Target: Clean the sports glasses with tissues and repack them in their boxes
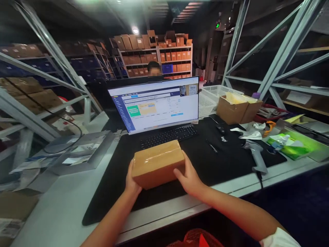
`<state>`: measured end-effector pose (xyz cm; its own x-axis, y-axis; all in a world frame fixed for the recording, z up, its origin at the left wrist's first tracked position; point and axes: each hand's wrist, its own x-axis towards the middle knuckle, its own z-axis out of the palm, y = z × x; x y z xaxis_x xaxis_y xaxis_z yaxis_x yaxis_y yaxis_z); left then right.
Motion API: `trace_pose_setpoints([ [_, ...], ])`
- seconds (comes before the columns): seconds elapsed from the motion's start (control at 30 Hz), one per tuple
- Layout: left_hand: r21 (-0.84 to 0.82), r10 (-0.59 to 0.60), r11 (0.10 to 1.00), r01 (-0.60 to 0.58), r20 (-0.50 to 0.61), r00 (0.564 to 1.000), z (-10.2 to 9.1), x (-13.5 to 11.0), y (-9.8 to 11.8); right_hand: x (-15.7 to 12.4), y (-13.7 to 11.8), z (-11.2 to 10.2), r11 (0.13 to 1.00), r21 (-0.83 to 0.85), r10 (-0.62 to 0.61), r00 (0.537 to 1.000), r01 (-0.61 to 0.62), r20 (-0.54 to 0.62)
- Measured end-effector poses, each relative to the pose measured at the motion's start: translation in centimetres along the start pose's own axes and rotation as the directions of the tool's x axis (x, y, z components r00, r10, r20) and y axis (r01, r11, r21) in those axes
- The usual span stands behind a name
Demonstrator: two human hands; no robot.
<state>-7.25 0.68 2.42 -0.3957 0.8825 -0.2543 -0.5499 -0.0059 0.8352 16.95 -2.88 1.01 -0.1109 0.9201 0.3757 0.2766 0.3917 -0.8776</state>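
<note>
A taped brown cardboard box [157, 162] is held just above the black desk mat [221, 161], in front of the keyboard [168, 136]. My left hand [131, 180] grips its near left corner, fingers wrapped on the side. My right hand [189, 176] clasps its right end, thumb on the near face. Behind the keyboard stands a lit monitor [156, 104] showing a software page.
A barcode scanner [255, 156], a pen [212, 145] and a mouse [220, 128] lie on the mat's right part. An open carton [238, 109], white baskets [209, 97] and green packaging [295, 145] sit further right. A person is behind the monitor. Metal shelving flanks both sides.
</note>
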Motion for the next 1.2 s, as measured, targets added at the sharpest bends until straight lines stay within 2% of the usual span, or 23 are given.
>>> trace_pose_setpoints([
  [0.03,0.058,0.088,0.994,-0.092,0.074,0.993,0.2,0.1,0.2,-0.4,0.2,-0.5,0.999,-0.016,0.031,0.999,-0.030,0.015],
  [0.07,0.132,0.193,0.967,-0.219,0.184,0.964,0.4,0.1,0.7,-0.5,0.5,-1.3,0.998,-0.039,0.040,0.998,-0.038,0.044],
  [0.1,0.221,0.307,0.898,-0.381,0.307,0.901,0.5,0.0,1.4,-0.4,0.9,-2.5,0.996,-0.088,0.031,0.997,-0.025,0.074],
  [0.17,0.387,0.429,0.619,-0.683,0.562,0.707,0.9,-0.4,3.1,0.7,1.9,-5.8,0.947,-0.322,0.030,0.994,0.004,0.103],
  [0.2,0.443,0.398,0.439,-0.782,0.684,0.611,1.4,-0.7,4.0,1.5,2.4,-7.7,0.874,-0.487,0.055,0.996,-0.011,0.077],
  [0.23,0.468,0.296,0.269,-0.842,0.792,0.535,2.1,-1.2,4.8,2.4,3.0,-9.8,0.736,-0.670,0.117,0.993,-0.093,-0.009],
  [0.3,0.439,0.013,0.006,-0.899,0.899,0.439,4.2,-2.1,5.5,4.4,4.3,-13.5,0.593,-0.769,0.187,0.970,-0.240,-0.159],
  [0.33,0.418,-0.096,-0.103,-0.903,0.899,0.427,5.3,-2.5,5.6,5.3,5.0,-15.0,0.533,-0.793,0.216,0.954,-0.295,-0.210],
  [0.37,0.408,-0.168,-0.187,-0.894,0.883,0.438,6.5,-2.7,5.5,6.1,5.7,-16.3,0.486,-0.807,0.248,0.938,-0.336,-0.242],
  [0.43,0.407,-0.270,-0.272,-0.872,0.837,0.475,8.4,-2.9,5.5,7.0,7.0,-17.8,0.405,-0.832,0.313,0.912,-0.380,-0.264],
  [0.47,0.403,-0.316,-0.273,-0.873,0.820,0.477,9.0,-2.7,5.7,7.2,7.5,-18.2,0.378,-0.842,0.342,0.903,-0.385,-0.260],
  [0.5,0.388,-0.366,-0.253,-0.886,0.809,0.459,9.3,-2.6,6.2,7.3,8.0,-18.5,0.360,-0.851,0.364,0.897,-0.383,-0.250],
  [0.57,0.328,-0.459,-0.189,-0.926,0.804,0.378,9.1,-2.3,7.4,7.0,8.9,-18.8,0.345,-0.864,0.390,0.893,-0.367,-0.224],
  [0.63,0.261,-0.533,-0.147,-0.954,0.792,0.299,8.1,-2.4,8.5,6.4,9.5,-19.1,0.343,-0.868,0.397,0.893,-0.359,-0.213],
  [0.67,0.243,-0.558,-0.146,-0.959,0.780,0.282,7.5,-2.7,8.7,6.1,9.8,-19.4,0.342,-0.867,0.397,0.892,-0.364,-0.218],
  [0.7,0.235,-0.571,-0.159,-0.959,0.770,0.284,7.0,-3.1,8.6,5.7,9.9,-19.7,0.339,-0.864,0.395,0.890,-0.373,-0.230],
  [0.77,0.253,-0.545,-0.201,-0.946,0.774,0.323,6.2,-4.5,7.5,4.9,10.0,-20.3,0.332,-0.855,0.384,0.885,-0.398,-0.263],
  [0.87,0.326,-0.357,-0.263,-0.908,0.841,0.406,5.7,-7.4,4.1,3.5,8.5,-20.1,0.371,-0.838,0.338,0.898,-0.401,-0.280],
  [0.93,0.399,-0.179,-0.308,-0.863,0.867,0.465,5.6,-9.2,1.7,2.0,6.3,-18.9,0.517,-0.806,0.213,0.955,-0.290,-0.207],
  [0.97,0.432,-0.094,-0.328,-0.840,0.870,0.484,5.5,-9.8,0.8,1.1,5.0,-18.1,0.609,-0.773,0.118,0.984,-0.179,-0.135],
  [1.03,0.456,0.023,-0.350,-0.818,0.877,0.479,5.2,-10.6,-0.4,-0.7,2.0,-16.1,0.709,-0.698,-0.056,0.995,0.100,0.087],
  [1.13,0.431,0.075,-0.366,-0.825,0.897,0.435,4.5,-10.9,-0.7,-2.9,-1.5,-13.7,0.673,-0.613,-0.193,0.898,0.414,0.395],
  [1.2,0.423,0.070,-0.384,-0.821,0.900,0.431,4.3,-10.9,-0.6,-3.5,-2.6,-12.8,0.630,-0.567,-0.242,0.828,0.531,0.506],
])
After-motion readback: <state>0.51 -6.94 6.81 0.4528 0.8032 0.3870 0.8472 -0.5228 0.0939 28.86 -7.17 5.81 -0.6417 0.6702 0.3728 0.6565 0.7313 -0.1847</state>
